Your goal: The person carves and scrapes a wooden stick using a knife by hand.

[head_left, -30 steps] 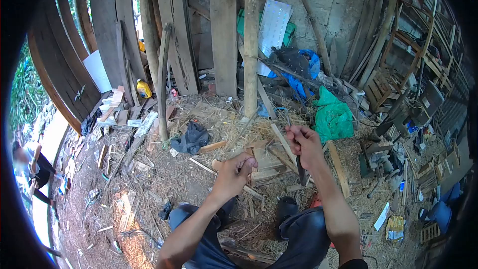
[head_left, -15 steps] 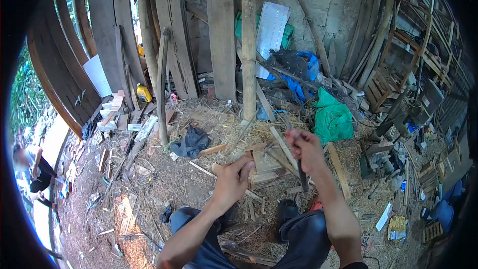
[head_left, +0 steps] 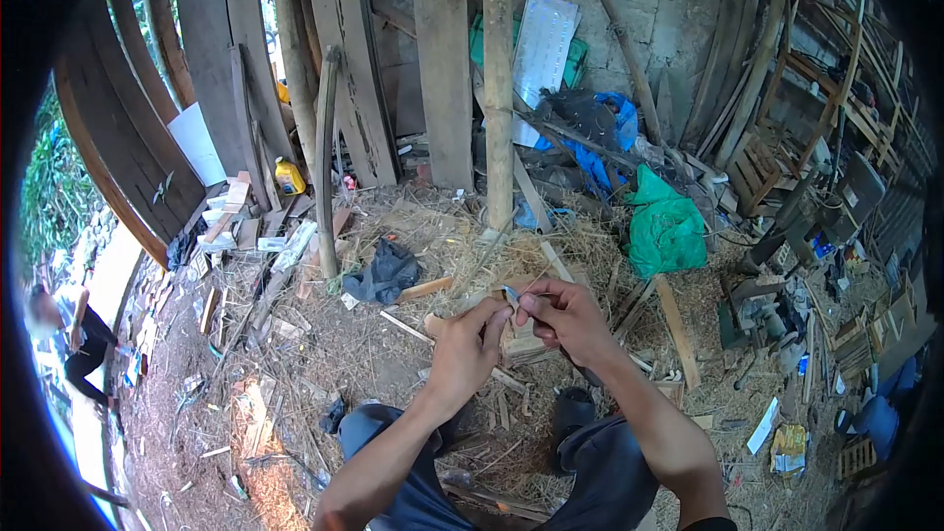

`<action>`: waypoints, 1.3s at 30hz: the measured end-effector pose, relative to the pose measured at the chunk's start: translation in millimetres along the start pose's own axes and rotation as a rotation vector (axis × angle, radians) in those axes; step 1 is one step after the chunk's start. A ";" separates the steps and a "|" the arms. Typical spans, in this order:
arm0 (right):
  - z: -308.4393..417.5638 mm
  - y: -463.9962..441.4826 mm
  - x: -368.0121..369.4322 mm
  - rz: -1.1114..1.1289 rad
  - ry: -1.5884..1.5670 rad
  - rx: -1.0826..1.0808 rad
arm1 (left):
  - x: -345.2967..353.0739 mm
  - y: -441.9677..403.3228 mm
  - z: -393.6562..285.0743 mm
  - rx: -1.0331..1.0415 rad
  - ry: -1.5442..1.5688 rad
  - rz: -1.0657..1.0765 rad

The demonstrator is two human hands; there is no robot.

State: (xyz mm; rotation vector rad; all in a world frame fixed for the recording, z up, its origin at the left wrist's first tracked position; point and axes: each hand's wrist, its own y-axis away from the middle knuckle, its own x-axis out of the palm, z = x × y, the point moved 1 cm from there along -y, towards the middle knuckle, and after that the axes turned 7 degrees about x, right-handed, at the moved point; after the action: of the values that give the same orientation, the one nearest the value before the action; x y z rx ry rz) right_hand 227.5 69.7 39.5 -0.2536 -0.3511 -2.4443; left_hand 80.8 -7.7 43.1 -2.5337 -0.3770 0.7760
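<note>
My left hand (head_left: 462,352) is closed in a pinch in front of my knees. What sits between its fingertips is too small to make out. Close against it, my right hand (head_left: 570,323) grips a slim knife-like tool (head_left: 510,292). Its pale, shiny tip reaches the left fingertips, while a dark end shows beneath the right palm. The right fingers hide most of the tool. Below and behind both hands lie pale wooden pieces (head_left: 526,346) on the littered ground.
A black plastic bag (head_left: 383,273) and a green sack (head_left: 667,226) lie ahead. A bamboo post (head_left: 499,88) rises behind my hands, and a plank (head_left: 678,332) lies right. A black shoe (head_left: 572,423) is below. Another person (head_left: 84,334) is at far left.
My right hand has moved left and down to meet my left hand, bringing the tool's tip to the left fingertips. The left hand has barely moved. The view has shifted slightly.
</note>
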 end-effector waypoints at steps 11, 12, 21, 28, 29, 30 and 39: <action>24.3 5.9 -31.9 -0.248 -0.159 -0.139 | -5.1 1.8 -5.0 -0.005 -0.062 0.050; 24.8 7.4 -28.0 -0.241 -0.149 -0.116 | -4.9 2.1 -2.6 0.014 -0.065 0.029; 12.0 -3.0 -36.2 -0.169 -0.209 -0.045 | -3.1 2.9 -4.8 0.110 -0.071 0.008; 17.4 -9.1 -37.3 -0.250 -0.210 -0.057 | 6.2 2.3 -13.1 0.102 -0.046 -0.025; 18.9 -10.8 -39.6 -0.395 -0.226 -0.076 | 6.7 2.4 -12.5 0.097 -0.039 -0.018; 19.9 -12.5 -43.3 -0.540 -0.241 -0.096 | 6.8 3.0 -11.7 0.092 -0.032 -0.010; 25.7 7.7 -47.3 -0.297 -0.094 -0.137 | -4.8 6.6 1.1 -0.045 0.049 0.054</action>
State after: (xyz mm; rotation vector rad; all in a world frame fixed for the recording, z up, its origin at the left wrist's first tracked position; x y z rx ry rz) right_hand 271.2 99.2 52.6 -0.4009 -0.2780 -2.7600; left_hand 77.1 -14.8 41.2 -2.6098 -0.3147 0.7310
